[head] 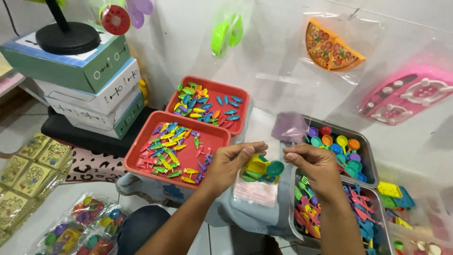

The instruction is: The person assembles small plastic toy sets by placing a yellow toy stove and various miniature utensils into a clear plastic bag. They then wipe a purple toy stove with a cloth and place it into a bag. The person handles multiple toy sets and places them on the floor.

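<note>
My left hand (230,166) and my right hand (315,166) together hold a small clear plastic bag (257,185) open at its top. Inside the bag sit small plastic toy pieces (260,170), yellow, green and teal. The left hand pinches the bag's left edge, the right hand pinches its right edge. Left of my hands are two red trays (213,134) strewn with several small colourful toy utensils. Right of them stand two metal trays (365,156), one with colourful toy ladles, one with toy forks and spatulas.
Stacked green and white boxes (94,85) stand at the back left under a black round stand base (68,38). Bagged toy sets lie on the floor at lower left (80,224). Bagged toy pizza (332,45) and pink toy stove (408,94) hang on the wall.
</note>
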